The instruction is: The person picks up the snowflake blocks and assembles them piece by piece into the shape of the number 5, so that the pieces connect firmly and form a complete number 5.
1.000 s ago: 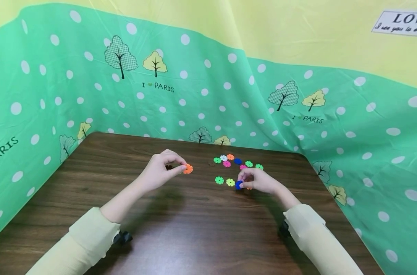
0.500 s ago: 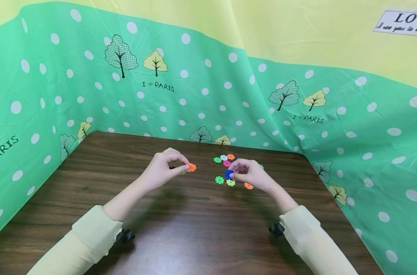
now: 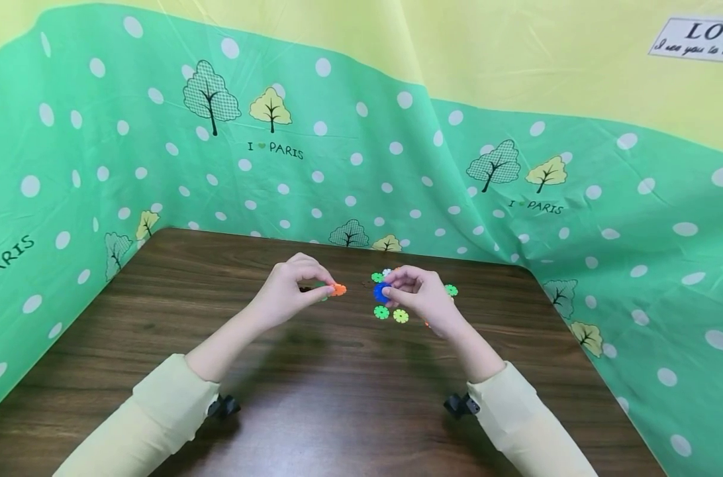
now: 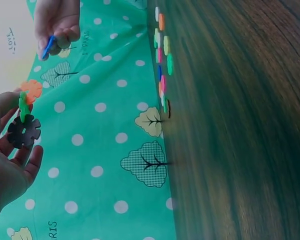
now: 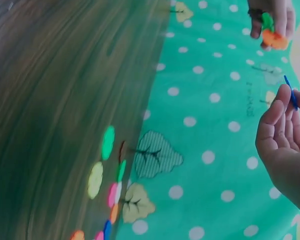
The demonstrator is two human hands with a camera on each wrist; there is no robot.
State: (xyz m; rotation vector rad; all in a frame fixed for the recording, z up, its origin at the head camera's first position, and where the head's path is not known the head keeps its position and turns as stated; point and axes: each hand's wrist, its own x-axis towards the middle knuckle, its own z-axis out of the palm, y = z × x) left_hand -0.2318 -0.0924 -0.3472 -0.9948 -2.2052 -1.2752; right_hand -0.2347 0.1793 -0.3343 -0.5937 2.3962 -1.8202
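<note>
1. Apparently, the step in hand is bringing the blue disc (image 3: 380,293) to the joined chain (image 4: 24,108); the blue disc is raised above the desk (image 3: 337,404), with a gap between it and the chain on its left.
2. The right hand (image 3: 427,299) is just right of the blue disc, its thumb and fingers clamped on it; the disc's left edge, towards the chain, is free, which should suit a push into a slot.
3. The left hand (image 3: 291,293) is left of the blue disc, its fingers pinched on the chain; the orange disc (image 3: 339,290) is nearest the blue disc, the middle green disc (image 4: 23,103) stands crosswise to it, and the dark disc (image 4: 24,132) is farthest; which piece takes most of the pinch I cannot tell.
4. For a clean join, the blue disc is best set crosswise to the orange disc, notch facing notch; a grip close behind the orange disc should stop the chain folding; push straight, without twisting.
5. A loose green disc (image 3: 381,313) and a yellow disc (image 3: 400,317) lie on the near side of the blue disc; joining well above them should avoid knocks.
</note>
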